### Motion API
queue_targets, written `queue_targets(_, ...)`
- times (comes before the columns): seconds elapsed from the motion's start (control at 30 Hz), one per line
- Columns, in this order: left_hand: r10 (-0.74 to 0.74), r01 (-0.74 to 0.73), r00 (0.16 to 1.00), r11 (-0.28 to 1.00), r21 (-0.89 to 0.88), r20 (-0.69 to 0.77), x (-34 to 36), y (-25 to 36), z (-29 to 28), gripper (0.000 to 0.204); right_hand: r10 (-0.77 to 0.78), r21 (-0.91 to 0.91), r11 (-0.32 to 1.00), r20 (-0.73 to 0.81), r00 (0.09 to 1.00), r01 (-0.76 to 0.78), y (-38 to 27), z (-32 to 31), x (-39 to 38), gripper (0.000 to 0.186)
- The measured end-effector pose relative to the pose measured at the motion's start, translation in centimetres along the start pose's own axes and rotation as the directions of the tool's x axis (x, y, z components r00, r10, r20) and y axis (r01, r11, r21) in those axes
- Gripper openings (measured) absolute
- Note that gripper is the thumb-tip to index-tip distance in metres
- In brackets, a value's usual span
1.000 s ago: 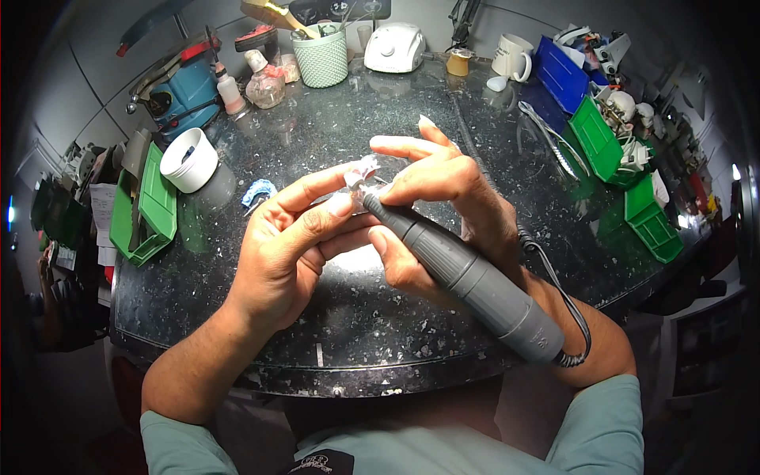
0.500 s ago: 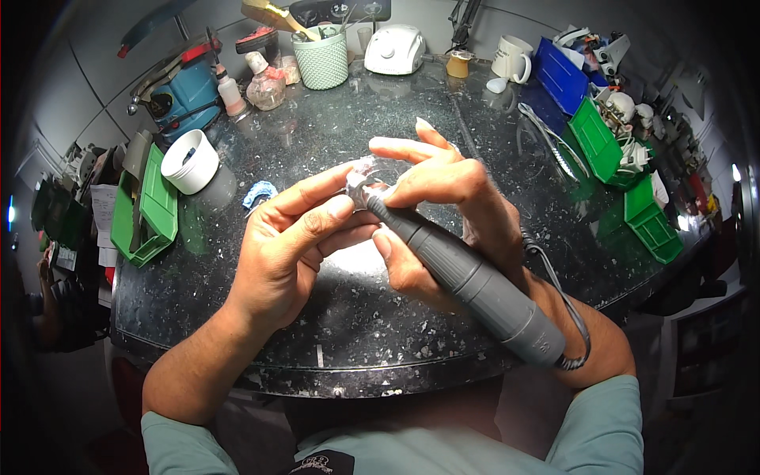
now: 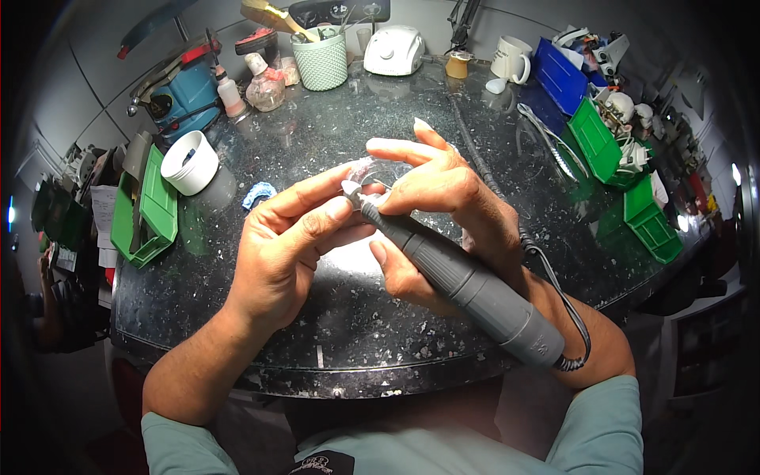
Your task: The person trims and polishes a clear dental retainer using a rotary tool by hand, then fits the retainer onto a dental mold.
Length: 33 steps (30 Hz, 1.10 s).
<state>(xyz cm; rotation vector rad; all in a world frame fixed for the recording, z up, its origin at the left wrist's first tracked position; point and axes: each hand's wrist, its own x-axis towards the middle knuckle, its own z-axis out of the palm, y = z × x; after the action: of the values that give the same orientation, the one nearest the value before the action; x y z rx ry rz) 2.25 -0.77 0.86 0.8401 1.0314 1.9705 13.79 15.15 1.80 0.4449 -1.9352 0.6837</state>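
Observation:
My right hand [image 3: 455,190] grips a dark grey rotary handpiece [image 3: 479,289], slanted so its nose points up and left. On that nose sits a small pale, pointed bit [image 3: 351,188]. Between thumb and fingertips my left hand [image 3: 273,253] pinches a small clear, shiny piece with a thin curved edge [image 3: 384,169]; its full shape is hidden by the fingers. The bit lies right at this piece, though contact cannot be made out. My right index and middle fingers extend past the piece. A cord [image 3: 582,317] runs from the handpiece's rear along my right forearm.
Green bins [image 3: 158,206] and a white round tub [image 3: 190,162] stand left, near a blue crumpled bit [image 3: 259,194]. Behind are a pale green tool cup [image 3: 321,62], a white control box [image 3: 394,51] and a mug [image 3: 512,59]. Right are a blue bin [image 3: 560,75] and green bins [image 3: 594,134].
The handpiece has shifted slightly, and its pale bit now shows distinctly in front of the clear piece. My right fingers have moved a little left; my left hand is nearly still.

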Motion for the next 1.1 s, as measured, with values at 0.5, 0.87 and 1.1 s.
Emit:
queue_targets(0.5,-0.062,0.062,0.998,0.998,0.022,0.029,-0.16,-0.15,-0.31,0.043,0.065,0.06,0.996,0.004,0.998,-0.065,0.12,0.04,-0.3,0.034)
queue_targets(0.87,-0.064,0.064,0.998,0.998,0.015,0.0,-0.13,-0.27,-0.46,0.043,0.002,0.023,1.0,0.039,0.999,-0.003,0.18,-0.16,-0.06,0.041)
queue_targets(1.1,-0.026,0.026,1.0,0.999,0.018,0.006,-0.21,-0.33,-0.13,0.042,0.029,0.002,1.0,-0.052,0.998,-0.028,0.13,0.13,-0.03,0.037)
